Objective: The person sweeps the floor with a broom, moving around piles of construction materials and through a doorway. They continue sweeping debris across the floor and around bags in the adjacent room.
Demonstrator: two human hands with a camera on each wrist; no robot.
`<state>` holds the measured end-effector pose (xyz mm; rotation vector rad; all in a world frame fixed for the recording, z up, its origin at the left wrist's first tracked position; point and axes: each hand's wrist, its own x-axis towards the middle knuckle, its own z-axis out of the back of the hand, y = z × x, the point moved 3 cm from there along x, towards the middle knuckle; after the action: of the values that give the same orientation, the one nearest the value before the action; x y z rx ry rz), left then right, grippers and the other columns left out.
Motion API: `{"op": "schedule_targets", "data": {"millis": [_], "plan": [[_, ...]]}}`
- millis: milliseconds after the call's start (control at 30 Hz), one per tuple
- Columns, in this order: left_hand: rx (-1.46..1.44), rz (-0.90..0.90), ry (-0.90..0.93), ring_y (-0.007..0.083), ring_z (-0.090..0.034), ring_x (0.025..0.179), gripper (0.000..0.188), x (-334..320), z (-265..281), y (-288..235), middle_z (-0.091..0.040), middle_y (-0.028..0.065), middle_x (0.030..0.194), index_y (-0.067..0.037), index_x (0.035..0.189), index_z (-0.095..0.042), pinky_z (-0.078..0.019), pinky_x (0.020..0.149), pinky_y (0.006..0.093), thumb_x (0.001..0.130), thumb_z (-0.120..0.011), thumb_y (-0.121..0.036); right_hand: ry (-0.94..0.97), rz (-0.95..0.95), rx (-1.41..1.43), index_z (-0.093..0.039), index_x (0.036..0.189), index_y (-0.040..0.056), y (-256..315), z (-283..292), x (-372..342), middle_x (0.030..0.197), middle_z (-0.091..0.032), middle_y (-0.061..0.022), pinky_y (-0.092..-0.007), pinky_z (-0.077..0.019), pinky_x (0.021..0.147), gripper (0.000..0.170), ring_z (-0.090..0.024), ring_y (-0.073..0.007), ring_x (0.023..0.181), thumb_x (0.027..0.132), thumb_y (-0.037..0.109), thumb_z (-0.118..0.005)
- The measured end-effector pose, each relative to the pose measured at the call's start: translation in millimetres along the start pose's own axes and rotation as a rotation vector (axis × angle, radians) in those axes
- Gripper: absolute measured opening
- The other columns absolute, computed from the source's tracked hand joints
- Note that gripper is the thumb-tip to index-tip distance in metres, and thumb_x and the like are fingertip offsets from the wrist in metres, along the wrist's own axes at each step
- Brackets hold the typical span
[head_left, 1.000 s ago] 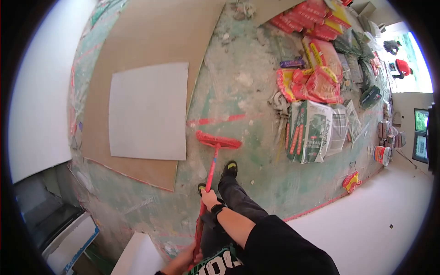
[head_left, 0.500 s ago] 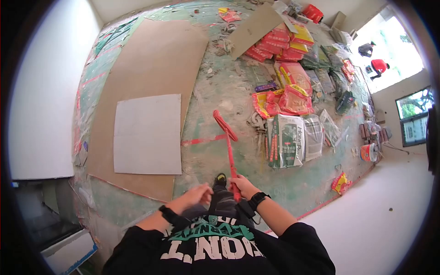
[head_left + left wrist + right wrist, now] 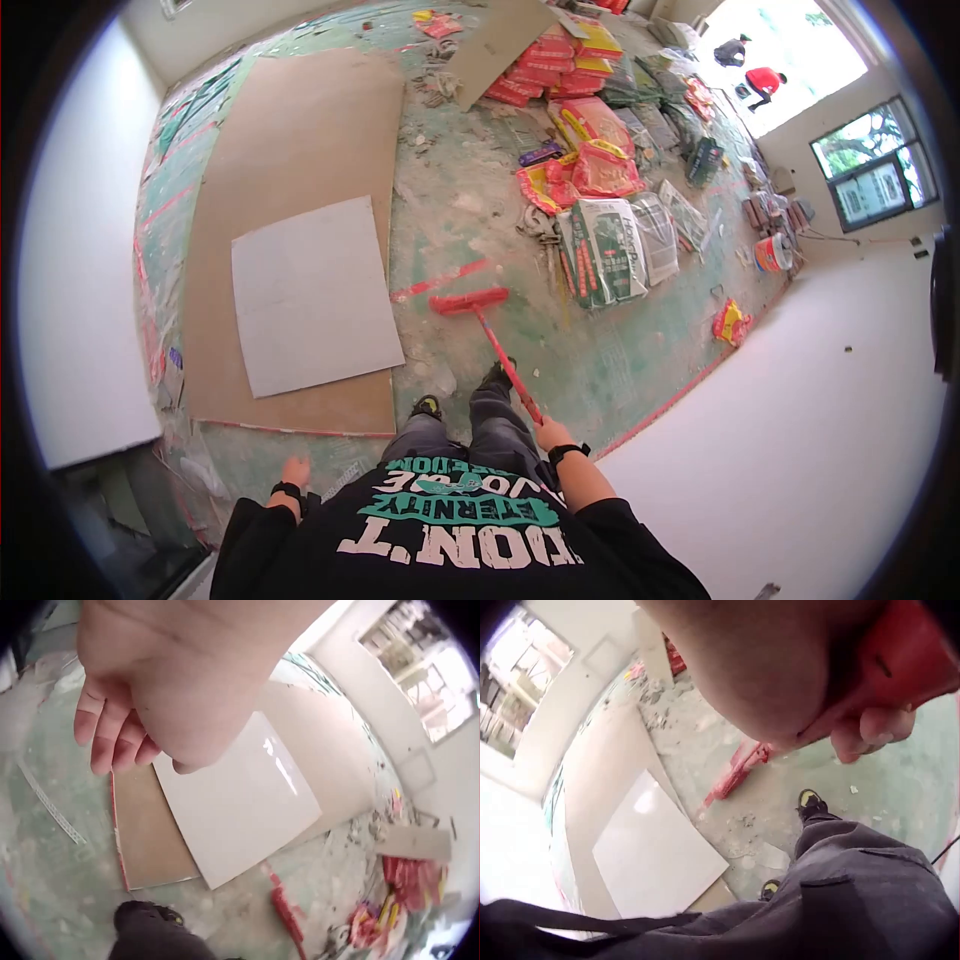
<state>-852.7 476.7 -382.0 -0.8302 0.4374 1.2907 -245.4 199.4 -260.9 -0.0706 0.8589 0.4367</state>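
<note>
Gripping side: the right hand [image 3: 551,433] is clamped on the pole of a red T-headed tool [image 3: 493,338], fingers curled round it, just to the right of the person's right leg.
Right arm: the forearm reaches forward and inward from a short black sleeve [image 3: 645,540], with a black strap [image 3: 568,453] at the wrist.
Free side: the left hand [image 3: 293,471] is off the tool and well apart from the other, out beyond the left hip, its fingers loosely bent and hanging down.
Tool: it slants forward from the grip, past the right shoe [image 3: 499,374], to a crosswise head near a red strip [image 3: 445,279] on the floor [image 3: 640,365]; whether that head touches the floor, I cannot tell from here.
Left of the tool: a white sheet [image 3: 312,300] lies askew on a longer brown board [image 3: 300,130].
Right of the tool: a white-and-green bag [image 3: 612,255] sits in front of red and yellow bags [image 3: 605,168].
By the wall: a bucket [image 3: 770,254] stands below a window [image 3: 868,168].
Far opening: two people [image 3: 765,82], one in red, are bent low.
</note>
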Motion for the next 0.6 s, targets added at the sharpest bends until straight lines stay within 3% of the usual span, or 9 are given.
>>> {"op": "schedule_targets", "data": {"millis": [33, 67, 100, 133, 200, 300, 433, 467, 600], "plan": [[0.343, -0.377, -0.011, 0.032, -0.058, 0.054, 0.034, 22, -9, 6, -0.057, 0.0172, 0.058, 0.002, 0.081, -0.06, -0.0469, 0.056, 0.0418, 0.082, -0.043, -0.028, 0.003, -0.018, 0.021, -0.051, 0.101, 0.0043, -17, -19, -7, 0.099, -0.056, -0.0244, -0.046, -0.0428, 0.08, 0.034, -0.054, -0.039, 0.093, 0.086, 0.031, -0.038], [0.354, -0.415, -0.025, 0.032, -0.058, 0.054, 0.034, 2, 0, -39, -0.057, 0.0172, 0.058, 0.002, 0.081, -0.06, -0.0469, 0.056, 0.0418, 0.082, -0.043, -0.028, -0.008, -0.035, 0.049, -0.052, 0.102, 0.005, -40, -44, -11, 0.098, -0.057, -0.0241, -0.0461, -0.0432, 0.079, 0.034, -0.054, -0.0386, 0.093, 0.086, 0.032, -0.037], [0.106, 0.161, 0.271, 0.0329, -0.059, 0.059, 0.038, -8, 34, -95, -0.058, 0.0168, 0.057, 0.002, 0.071, -0.06, -0.0472, 0.059, 0.0422, 0.081, -0.044, -0.03, 0.011, -0.105, 0.034, -0.052, 0.103, 0.0056, -46, -49, -32, 0.097, -0.058, -0.0228, -0.0459, -0.0439, 0.078, 0.036, -0.055, -0.0378, 0.093, 0.086, 0.033, -0.036], [-0.001, 0.167, 0.27, 0.0361, -0.059, 0.066, 0.041, -19, 53, -147, -0.059, 0.0182, 0.06, 0.001, 0.063, -0.06, -0.0468, 0.065, 0.0435, 0.08, -0.044, -0.033, 0.055, -0.143, 0.054, -0.053, 0.107, 0.007, -55, -58, -51, 0.1, -0.058, -0.0206, -0.0449, -0.0438, 0.079, 0.039, -0.055, -0.0362, 0.094, 0.086, 0.035, -0.036], [0.192, -0.211, 0.05, 0.0351, -0.06, 0.07, 0.041, 28, 38, -167, -0.061, 0.018, 0.068, 0.001, 0.078, -0.058, -0.0461, 0.069, 0.0423, 0.079, -0.046, -0.038, 0.018, -0.195, 0.102, -0.056, 0.105, 0.0092, -75, -76, -81, 0.102, -0.057, -0.0193, -0.0443, -0.0428, 0.081, 0.04, -0.055, -0.0349, 0.095, 0.085, 0.038, -0.037], [0.017, -0.223, 0.197, 0.0203, -0.061, 0.06, 0.032, 40, 62, -265, -0.061, 0.013, 0.065, 0.003, 0.084, -0.056, -0.0481, 0.06, 0.0324, 0.081, -0.05, -0.029, 0.078, -0.223, 0.161, -0.056, 0.107, 0.0115, -105, -114, -114, 0.102, -0.058, -0.0164, -0.0418, -0.0419, 0.083, 0.039, -0.055, -0.0338, 0.096, 0.084, 0.039, -0.04], [-0.098, -0.309, 0.148, 0.0196, -0.061, 0.058, 0.03, 66, 76, -344, -0.06, 0.0114, 0.065, 0.004, 0.084, -0.056, -0.0487, 0.057, 0.0306, 0.08, -0.051, -0.025, -0.009, -0.304, 0.181, -0.059, 0.102, 0.0115, -117, -121, -174, 0.097, -0.06, -0.0167, -0.041, -0.0424, 0.083, 0.041, -0.056, -0.033, 0.094, 0.082, 0.043, -0.044], [-0.091, -0.334, 0.143, 0.0196, -0.061, 0.058, 0.03, 70, 76, -355, -0.06, 0.0114, 0.065, 0.004, 0.084, -0.056, -0.0487, 0.057, 0.0306, 0.08, -0.051, -0.025, -0.053, -0.237, 0.308, -0.05, 0.113, 0.0052, -112, -111, -197, 0.107, -0.052, -0.0279, -0.0441, -0.0391, 0.085, 0.041, -0.05, -0.0386, 0.101, 0.082, 0.031, -0.047], [-0.025, -0.435, 0.087, 0.0233, -0.061, 0.061, 0.03, 87, 59, -374, -0.061, 0.0133, 0.066, 0.003, 0.081, -0.057, -0.0485, 0.06, 0.0324, 0.078, -0.051, -0.027, -0.199, -0.485, 0.532, -0.051, 0.111, 0.0041, -165, -160, -247, 0.109, -0.052, -0.0231, -0.0452, -0.0373, 0.085, 0.042, -0.047, -0.0391, 0.103, 0.085, 0.035, -0.038]]}}
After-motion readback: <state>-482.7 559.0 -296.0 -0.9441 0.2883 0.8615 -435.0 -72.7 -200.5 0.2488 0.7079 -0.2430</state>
